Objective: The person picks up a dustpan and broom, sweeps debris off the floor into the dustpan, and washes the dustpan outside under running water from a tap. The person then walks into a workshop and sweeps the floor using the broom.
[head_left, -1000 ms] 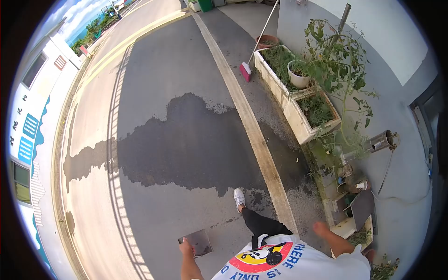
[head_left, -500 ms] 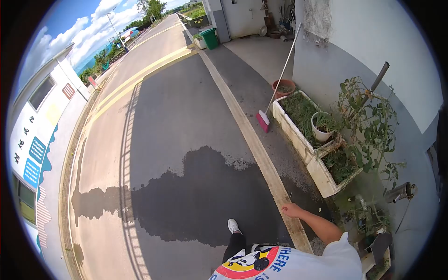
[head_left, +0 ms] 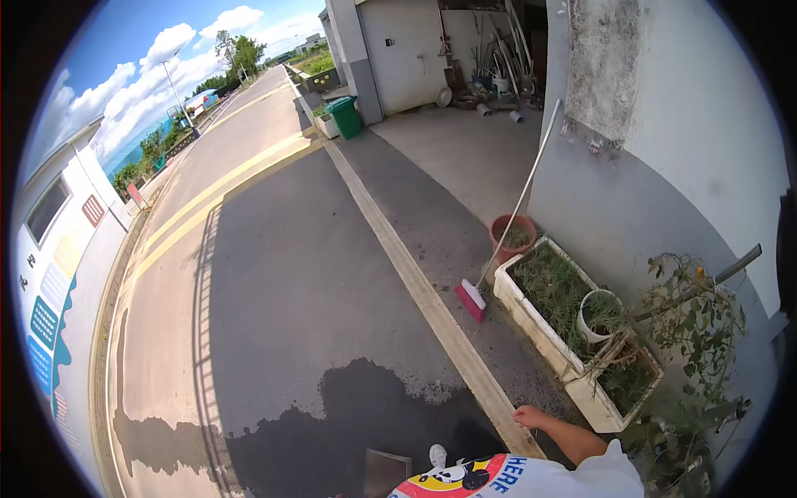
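Note:
My right hand is low in the view, over the pale concrete strip, fingers loosely curled in and nothing seen in them. Of my left hand only a sliver shows at the bottom edge, so its fingers are hidden. Near it, a flat brownish panel with a light rim pokes into view; its kind and what carries it cannot be made out. Ahead and to the right, a broom with a pink and white head stands on the ground, its pale handle leaning against the wall corner. Neither hand touches it.
White planter boxes with weeds line the right wall, beside a terracotta pot. A leafy plant and a pole lean out there. Wet pavement spreads ahead. A green bin stands farther off, by an open bay with clutter.
I have moved forward, and the broom and planters sit nearer and lower in view. The brownish panel has come into sight at the bottom. My right hand stays loosely curled.

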